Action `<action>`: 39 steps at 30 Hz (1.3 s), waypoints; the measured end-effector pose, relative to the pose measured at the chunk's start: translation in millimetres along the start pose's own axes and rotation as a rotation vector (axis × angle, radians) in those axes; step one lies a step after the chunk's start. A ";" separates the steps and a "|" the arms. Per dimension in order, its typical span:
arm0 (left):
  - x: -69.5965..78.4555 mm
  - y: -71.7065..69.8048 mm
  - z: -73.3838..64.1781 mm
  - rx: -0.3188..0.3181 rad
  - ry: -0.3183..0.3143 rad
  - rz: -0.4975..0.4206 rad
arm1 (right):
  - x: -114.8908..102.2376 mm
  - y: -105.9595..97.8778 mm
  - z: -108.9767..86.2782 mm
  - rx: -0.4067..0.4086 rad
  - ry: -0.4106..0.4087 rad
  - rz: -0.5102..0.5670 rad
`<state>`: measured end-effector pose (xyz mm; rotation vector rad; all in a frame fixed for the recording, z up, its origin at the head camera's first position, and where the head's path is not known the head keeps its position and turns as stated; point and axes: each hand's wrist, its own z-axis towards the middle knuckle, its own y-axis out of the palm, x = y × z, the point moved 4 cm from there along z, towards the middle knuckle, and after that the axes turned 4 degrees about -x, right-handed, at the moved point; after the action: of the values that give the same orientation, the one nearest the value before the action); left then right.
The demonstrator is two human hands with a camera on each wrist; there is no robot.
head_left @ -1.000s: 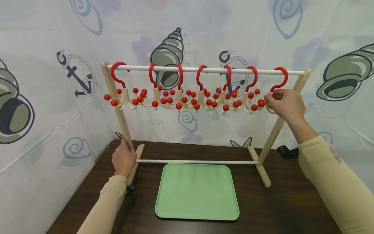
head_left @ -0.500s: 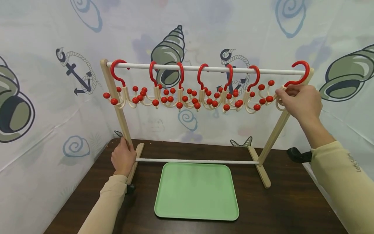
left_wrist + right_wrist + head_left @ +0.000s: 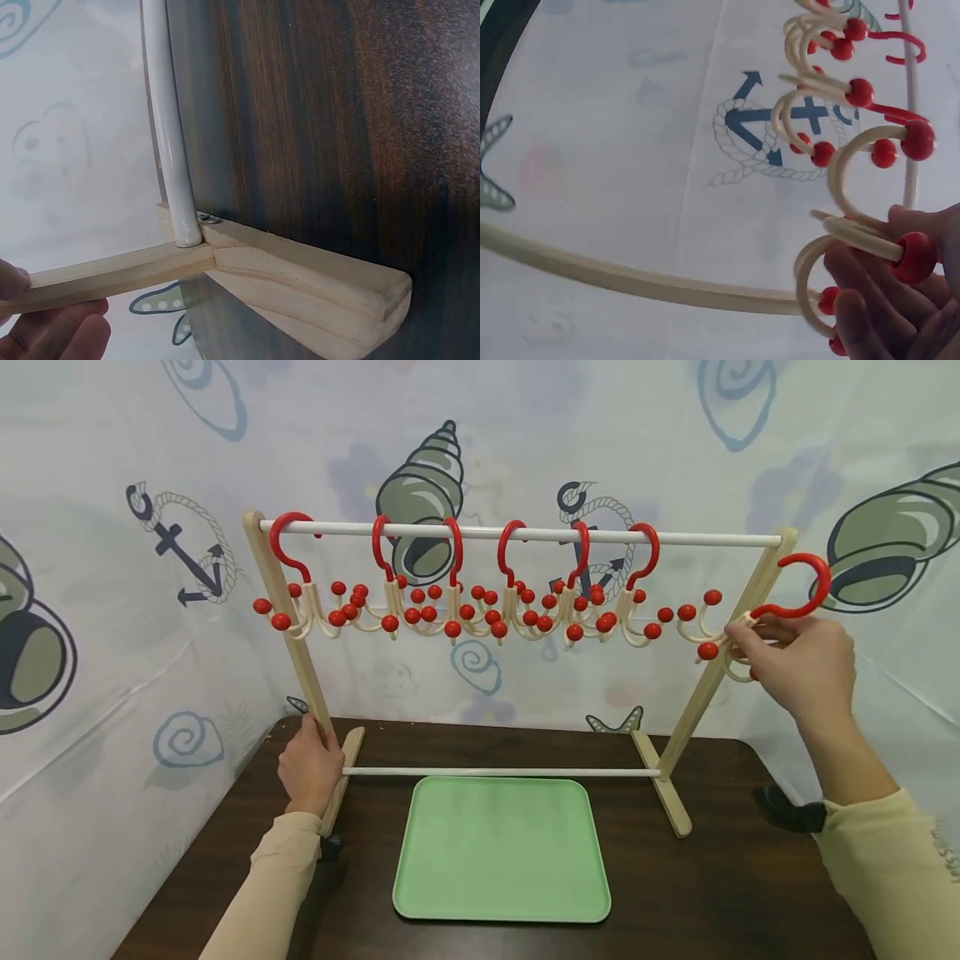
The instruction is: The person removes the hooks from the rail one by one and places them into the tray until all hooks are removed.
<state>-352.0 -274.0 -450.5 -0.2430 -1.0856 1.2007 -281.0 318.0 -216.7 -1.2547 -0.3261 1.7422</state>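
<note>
Your right hand (image 3: 810,672) pinches the hanger (image 3: 787,612) just below its red hook (image 3: 827,581); likely light, stiff; best held there; your left hand (image 3: 311,768) grips the rack post (image 3: 306,668).

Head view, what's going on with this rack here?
A person's right hand holds a red-hooked hanger, clear of the top rail, near the right post. The left hand grips the left post low down. Six other hangers hang on the rail. A green tray lies on the table.
</note>
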 end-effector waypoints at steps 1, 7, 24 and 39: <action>0.4 0.0 -0.1 -0.001 -0.001 -0.002 | 3.2 3.2 -5.9 0.001 -0.005 0.001; 0.5 2.0 0.3 -0.008 -0.013 -0.010 | 22.8 43.8 -51.7 -0.048 -0.007 -0.015; -3.0 2.6 2.2 -0.013 -0.022 0.000 | 50.8 218.3 -158.6 -0.245 0.173 0.076; -5.7 2.6 3.2 -0.022 -0.025 -0.001 | 46.3 260.4 -179.5 -0.128 0.247 0.046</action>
<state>-355.9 -278.9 -453.7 -0.2452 -1.1208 1.1946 -267.5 165.2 -497.1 -1.5632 -0.2693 1.6021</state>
